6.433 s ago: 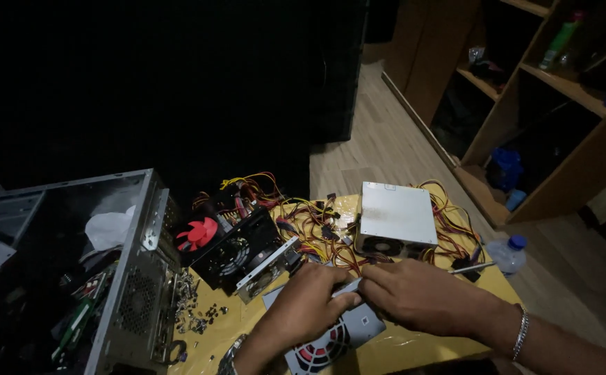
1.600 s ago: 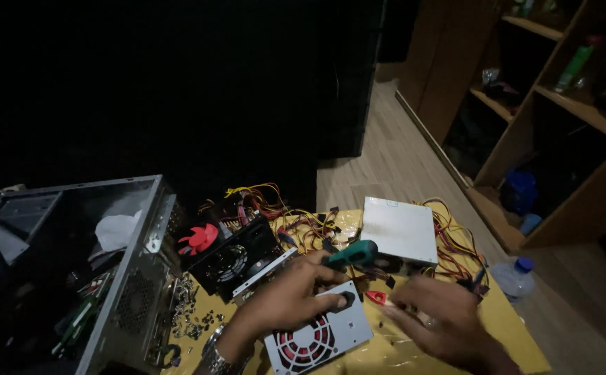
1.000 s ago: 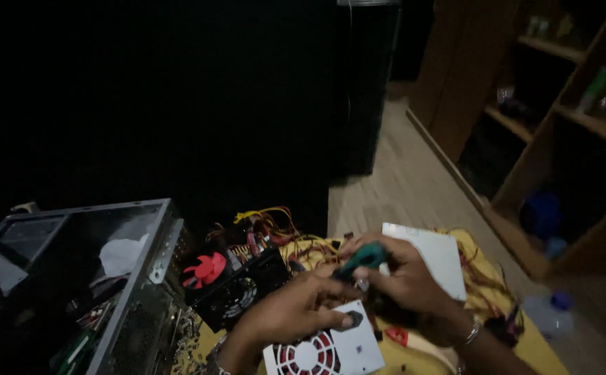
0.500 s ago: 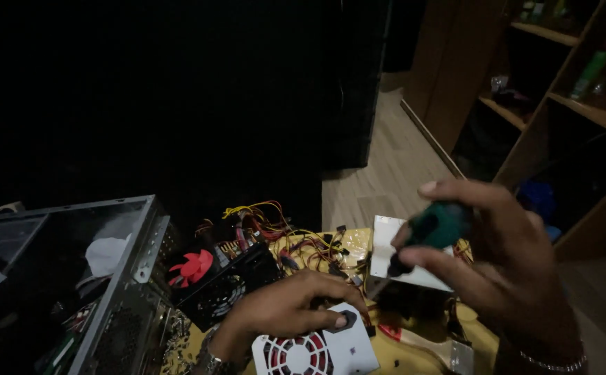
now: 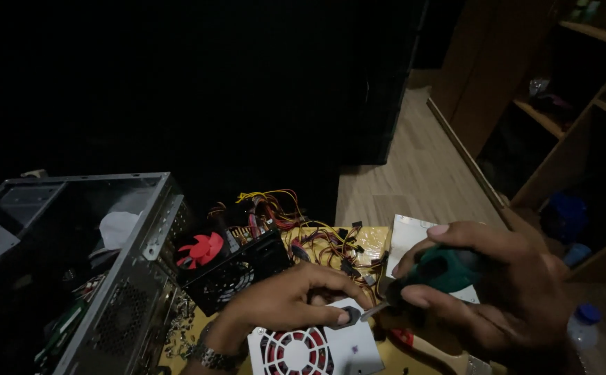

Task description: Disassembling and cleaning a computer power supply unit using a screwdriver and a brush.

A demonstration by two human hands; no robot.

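Observation:
My right hand (image 5: pixel 484 292) grips the green handle of a screwdriver (image 5: pixel 442 269), its shaft angled down-left toward a white power supply unit (image 5: pixel 317 347) with a round fan grille. My left hand (image 5: pixel 282 305) rests on top of that unit, fingertips beside the screwdriver tip. Behind it lies a second white power supply (image 5: pixel 407 239), partly hidden by my right hand, with a tangle of yellow, red and black wires (image 5: pixel 317 239) spread on the yellow table top (image 5: pixel 379 347).
An open grey computer case (image 5: pixel 87 264) stands at the left. A black power supply (image 5: pixel 240 271) with a red fan (image 5: pixel 202 248) sits beside it. Small screws (image 5: pixel 178 326) lie near the case. Wooden shelves (image 5: pixel 567 132) and a plastic bottle (image 5: pixel 581 326) are at the right.
My right hand picked up the green screwdriver, raised it, and has now lowered it with the tip by my left fingers on the white power supply.

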